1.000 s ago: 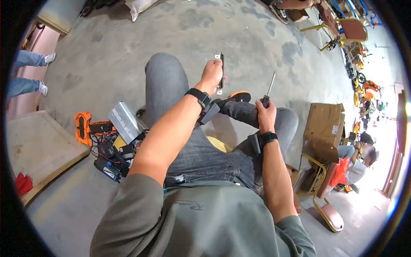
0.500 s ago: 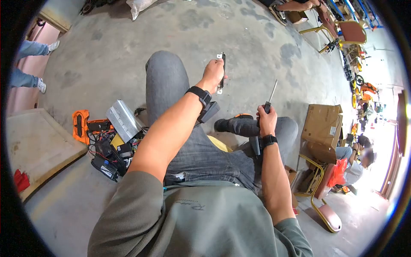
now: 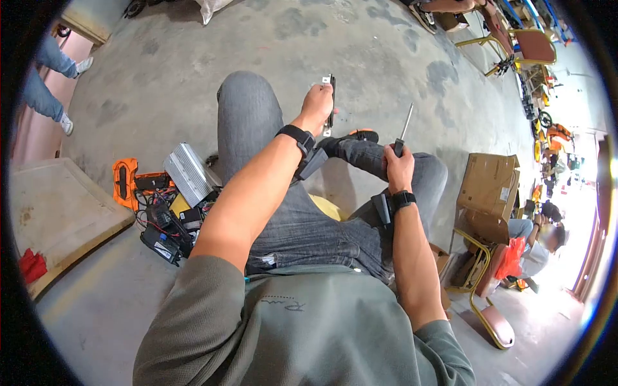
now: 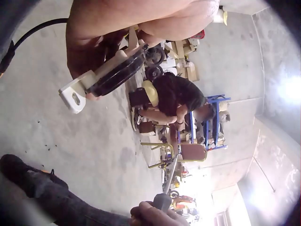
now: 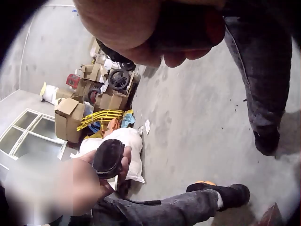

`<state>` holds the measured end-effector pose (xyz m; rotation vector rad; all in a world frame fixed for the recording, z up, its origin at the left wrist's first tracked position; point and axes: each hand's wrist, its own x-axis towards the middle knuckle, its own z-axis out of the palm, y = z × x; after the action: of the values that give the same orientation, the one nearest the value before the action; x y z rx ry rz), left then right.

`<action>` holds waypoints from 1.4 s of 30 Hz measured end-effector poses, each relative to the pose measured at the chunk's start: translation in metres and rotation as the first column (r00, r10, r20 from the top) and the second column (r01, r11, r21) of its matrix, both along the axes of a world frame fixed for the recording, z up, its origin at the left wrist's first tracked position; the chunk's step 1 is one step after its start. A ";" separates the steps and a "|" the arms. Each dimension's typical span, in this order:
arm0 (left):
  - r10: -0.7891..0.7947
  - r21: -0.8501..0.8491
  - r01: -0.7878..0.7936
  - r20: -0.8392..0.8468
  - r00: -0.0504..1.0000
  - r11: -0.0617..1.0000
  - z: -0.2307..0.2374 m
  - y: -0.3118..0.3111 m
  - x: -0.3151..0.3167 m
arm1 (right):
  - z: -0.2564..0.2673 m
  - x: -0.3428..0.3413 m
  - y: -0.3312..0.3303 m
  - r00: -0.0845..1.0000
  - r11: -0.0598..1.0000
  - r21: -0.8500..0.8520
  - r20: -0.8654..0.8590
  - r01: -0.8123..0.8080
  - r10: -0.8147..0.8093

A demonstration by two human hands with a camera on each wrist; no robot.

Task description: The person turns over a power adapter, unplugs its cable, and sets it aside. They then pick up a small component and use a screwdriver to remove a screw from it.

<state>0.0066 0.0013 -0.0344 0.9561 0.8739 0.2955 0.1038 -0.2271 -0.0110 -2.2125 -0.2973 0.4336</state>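
Observation:
My left hand [image 3: 317, 106] grips a flat, oblong black part with pale slotted end tabs, held upright beyond my knee. In the left wrist view this black part [image 4: 117, 73] shows its rounded edge, and one slotted tab [image 4: 75, 98] sticks out past the fingers. The right wrist view shows its dark oval face [image 5: 109, 157], with a thin black cable near the hand. My right hand [image 3: 400, 168] holds a screwdriver [image 3: 406, 125] by its dark handle, shaft pointing up and away. The screwdriver tip is well apart from the black part.
On the floor at the left lie a silver finned metal box [image 3: 188, 174], an orange frame [image 3: 124, 183] and tangled black electronics [image 3: 166, 231]. A pale board [image 3: 64, 219] stands beyond. To the right are a cardboard box [image 3: 487, 186] and a chair [image 3: 492, 321]. Other people sit and stand around.
My right hand with the screwdriver dipped slightly, then came back up. The foot on the right drew in and moved out again. My left hand keeps its grip on the black part.

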 end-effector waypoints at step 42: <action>-0.005 -0.002 0.005 0.013 1.000 1.000 0.004 0.005 0.004 | 0.024 -0.010 0.010 0.993 1.000 0.011 -0.114 0.007 -0.006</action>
<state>0.0102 0.0066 -0.0309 0.9535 0.8596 0.2957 0.0934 -0.2175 0.0134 -2.1680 -0.2306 0.5510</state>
